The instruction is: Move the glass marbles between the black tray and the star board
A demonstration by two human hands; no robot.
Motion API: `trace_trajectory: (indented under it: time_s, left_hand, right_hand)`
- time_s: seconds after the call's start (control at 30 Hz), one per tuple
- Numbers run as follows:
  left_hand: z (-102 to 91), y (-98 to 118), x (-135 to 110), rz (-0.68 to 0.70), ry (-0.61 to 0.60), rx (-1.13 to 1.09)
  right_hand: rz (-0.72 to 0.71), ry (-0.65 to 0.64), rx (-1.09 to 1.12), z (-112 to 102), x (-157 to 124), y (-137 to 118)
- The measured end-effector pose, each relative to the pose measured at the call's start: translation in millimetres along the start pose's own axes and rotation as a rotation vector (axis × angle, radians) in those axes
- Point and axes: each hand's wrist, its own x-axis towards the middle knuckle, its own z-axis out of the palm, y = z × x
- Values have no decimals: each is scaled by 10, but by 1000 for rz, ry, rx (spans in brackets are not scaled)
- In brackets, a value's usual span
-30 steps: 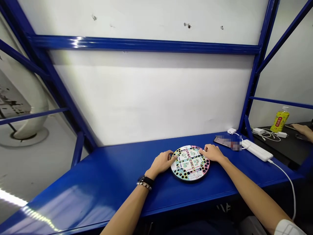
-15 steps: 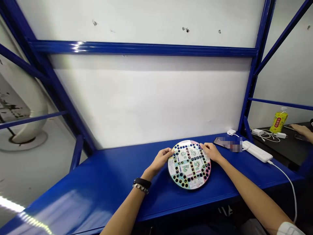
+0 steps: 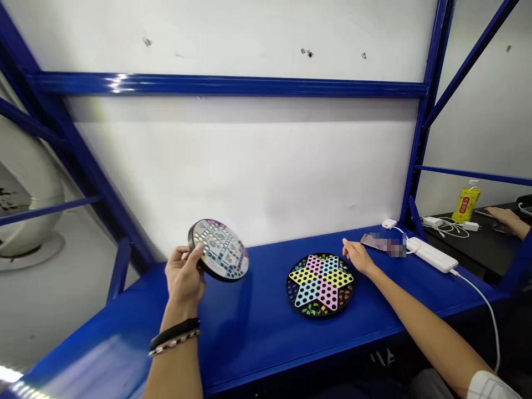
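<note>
A round printed game-board lid [image 3: 226, 252] is held up at the left, tilted, with my left hand [image 3: 185, 274] gripping its left edge, thumb on the face. On the blue table lies a round Chinese checkers board [image 3: 320, 284]. Its star has pink, yellow and blue points, and coloured pieces fill the black pockets around it. Beside the board's upper right edge is my right hand [image 3: 357, 257], fingers curled together, with nothing visible in them. It is close to the board's rim; I cannot tell whether they touch.
Right of my right hand lie a phone [image 3: 376, 244], a white power strip [image 3: 432, 255] and a charger [image 3: 389, 224]. Blue metal posts and a white panel [image 3: 249, 166] stand behind the table [image 3: 257, 343]. On a neighbouring dark table are a yellow bottle [image 3: 465, 204], cables and another person's hand [image 3: 505, 216].
The lid has come off the round board and moved up and left in my left hand, uncovering the star and pieces. My right hand has let go of it.
</note>
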Motion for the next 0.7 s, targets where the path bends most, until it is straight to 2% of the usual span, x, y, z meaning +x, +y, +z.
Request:
trace_trajectory:
  time_s: [0.07,0.13,0.2,0.27,0.3,0.33,0.37,0.5,0.57,0.7]
  left_hand:
    - [56,-35,-41,72,2,108]
    - [143,-68,-125,151,-124,307]
    - [231,-99,-219,167,-382,481]
    - [296,-119,-291,106,-711,587]
    - [314,-121,-314,77,-836,619]
    - [322,-120,-328,64,-902,644]
    - [320,-115,-332,68,-907,670]
    - [251,-138,-290,69,-694,801]
    - [217,-203,-265,-16,-725,878]
    - [238,-314,-286,-132,-914,971]
  right_hand:
    - [-7,-5,-18,-5,-9,-6]
    - [-20,-9,-46,-10,-11,-2]
    - [-31,-10,-67,-13,-8,14]
    - [-38,-13,-69,-12,-4,33]
    - [-42,-16,-66,-11,-2,42]
    - [-48,-19,-64,-9,-2,49]
    - [-55,-24,-64,-7,-2,54]
    - [-74,-48,-79,6,-4,66]
    - [-76,-62,-89,14,-3,74]
    - [-100,-74,-101,25,-3,89]
